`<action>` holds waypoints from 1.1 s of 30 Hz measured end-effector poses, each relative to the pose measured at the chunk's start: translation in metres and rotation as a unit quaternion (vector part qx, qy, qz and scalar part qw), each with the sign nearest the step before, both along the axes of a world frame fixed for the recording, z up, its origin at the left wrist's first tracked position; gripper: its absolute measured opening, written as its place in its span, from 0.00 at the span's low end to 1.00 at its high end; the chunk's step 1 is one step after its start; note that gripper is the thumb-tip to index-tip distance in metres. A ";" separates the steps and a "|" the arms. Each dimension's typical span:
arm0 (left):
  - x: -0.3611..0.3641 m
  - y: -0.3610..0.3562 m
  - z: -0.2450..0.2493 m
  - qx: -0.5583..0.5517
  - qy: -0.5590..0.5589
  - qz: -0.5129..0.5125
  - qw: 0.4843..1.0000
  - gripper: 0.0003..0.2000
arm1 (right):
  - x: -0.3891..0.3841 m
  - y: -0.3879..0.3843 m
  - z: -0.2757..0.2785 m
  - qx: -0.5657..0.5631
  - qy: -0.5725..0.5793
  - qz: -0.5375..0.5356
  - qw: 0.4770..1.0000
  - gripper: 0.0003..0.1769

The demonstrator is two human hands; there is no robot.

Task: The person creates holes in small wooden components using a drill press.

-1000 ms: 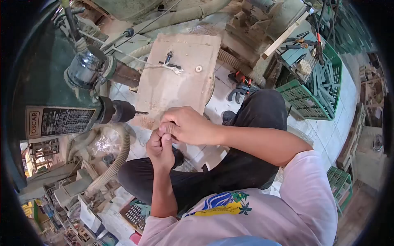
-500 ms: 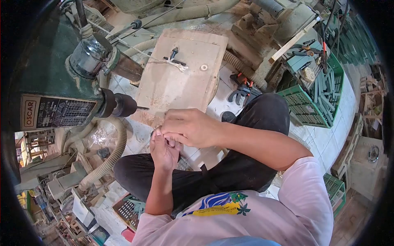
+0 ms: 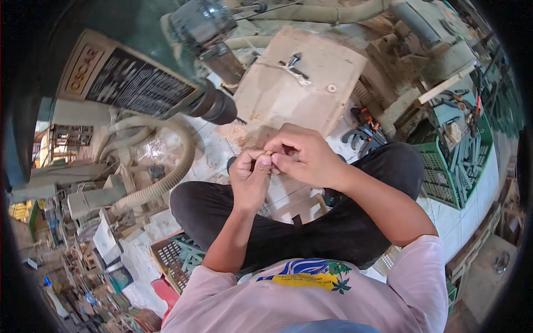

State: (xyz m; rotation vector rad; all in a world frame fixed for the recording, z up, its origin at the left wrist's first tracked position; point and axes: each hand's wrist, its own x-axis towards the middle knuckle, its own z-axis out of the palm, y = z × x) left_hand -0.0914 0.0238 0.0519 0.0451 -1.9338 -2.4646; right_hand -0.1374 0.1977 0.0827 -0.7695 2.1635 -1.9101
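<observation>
My left hand (image 3: 251, 180) and my right hand (image 3: 306, 158) meet fingertip to fingertip over my lap. Between them is a tiny yellowish piece (image 3: 268, 152), pinched by both hands; its shape is mostly hidden by the fingers. Up and to the left of my hands, the drill press chuck (image 3: 222, 106) holds a thin bit (image 3: 241, 121) that touches nothing. Beyond my hands lies the dusty press table board (image 3: 311, 105), bearing a chuck key (image 3: 294, 65) tied with string and a small ring (image 3: 331, 88).
A green crate (image 3: 438, 175) of grey-green strips stands at the right, with pliers on top. Black and orange clamps (image 3: 363, 133) lie on the floor near my knee. A ribbed hose (image 3: 186, 150) curves at the left, above a brown crate (image 3: 166, 263) of strips.
The view has turned and shifted, so the drill press looks larger and tilted. My hands have opened slightly at the fingers, and the small yellowish piece now shows between them.
</observation>
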 end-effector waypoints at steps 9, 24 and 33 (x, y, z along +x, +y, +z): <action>0.000 -0.005 0.002 0.079 0.029 -0.018 0.996 0.10 | -0.002 0.001 0.002 -0.100 -0.189 0.065 0.975 0.06; 0.004 -0.004 0.008 -0.001 0.067 -0.006 0.998 0.05 | -0.006 0.000 -0.004 -0.139 -0.252 0.060 0.956 0.10; 0.002 -0.002 0.009 -0.021 0.090 0.002 0.996 0.05 | -0.005 0.001 -0.006 -0.113 -0.250 0.064 0.959 0.07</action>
